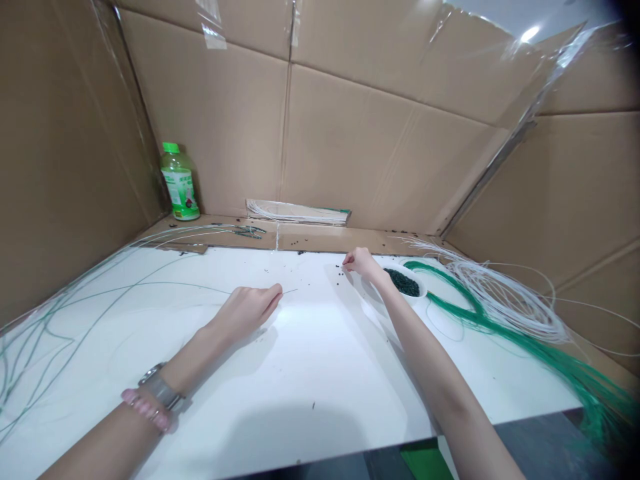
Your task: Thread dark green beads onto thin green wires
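My left hand [253, 309] is closed in a pinch on a thin green wire [187, 285]. A short end of the wire sticks out to the right past the fingertips, and the rest trails off to the left. Over the far part of the white table, my right hand [361, 261] has its fingers pinched together; whatever is between them is too small to make out. Several tiny dark beads [340, 270] lie just below those fingers. Beside the right wrist stands a white bowl [423, 288] filled with dark small pieces [404, 283], partly covered by the forearm.
Green strands [520, 343] and coiled white wire [540, 320] lie at the right. Long pale wires [95, 267] spread over the left side, some ending in dark tips [250, 231]. A green-capped bottle [180, 190] stands in the back left corner. Cardboard walls [350, 133] enclose the white table [300, 387].
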The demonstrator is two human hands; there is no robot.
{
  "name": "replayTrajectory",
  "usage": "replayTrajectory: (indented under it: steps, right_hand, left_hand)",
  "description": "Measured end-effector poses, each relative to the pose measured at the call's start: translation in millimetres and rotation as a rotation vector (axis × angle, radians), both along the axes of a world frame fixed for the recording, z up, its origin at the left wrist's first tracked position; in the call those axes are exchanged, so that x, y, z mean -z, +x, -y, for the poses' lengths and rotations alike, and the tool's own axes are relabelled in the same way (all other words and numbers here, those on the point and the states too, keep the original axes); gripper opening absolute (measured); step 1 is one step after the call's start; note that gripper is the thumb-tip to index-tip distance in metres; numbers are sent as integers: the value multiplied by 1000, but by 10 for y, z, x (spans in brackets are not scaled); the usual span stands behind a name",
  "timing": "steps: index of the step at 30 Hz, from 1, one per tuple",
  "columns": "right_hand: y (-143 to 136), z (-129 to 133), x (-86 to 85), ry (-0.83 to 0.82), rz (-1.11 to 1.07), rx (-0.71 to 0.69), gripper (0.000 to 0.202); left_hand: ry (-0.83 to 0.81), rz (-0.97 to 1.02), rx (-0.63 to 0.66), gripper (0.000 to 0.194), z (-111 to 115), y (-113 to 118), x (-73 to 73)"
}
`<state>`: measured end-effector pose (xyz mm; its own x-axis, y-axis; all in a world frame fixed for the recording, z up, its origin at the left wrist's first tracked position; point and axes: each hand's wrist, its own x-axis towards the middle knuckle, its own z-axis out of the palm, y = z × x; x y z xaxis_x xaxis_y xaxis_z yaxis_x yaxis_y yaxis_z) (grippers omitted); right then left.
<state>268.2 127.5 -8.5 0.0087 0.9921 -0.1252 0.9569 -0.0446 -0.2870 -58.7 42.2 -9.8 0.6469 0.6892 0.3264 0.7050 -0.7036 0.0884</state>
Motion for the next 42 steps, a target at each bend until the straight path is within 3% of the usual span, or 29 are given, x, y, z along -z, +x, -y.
replayTrajectory:
  steps: [19,42]
  right_hand:
    - [35,-15,65,58,-26,-14,25]
    - [-72,111,-62,22,108,16,25]
  left_hand:
    - [-7,0,-1,29,-6,-3,10]
    - [-18,-5,7,27,-4,-2,4]
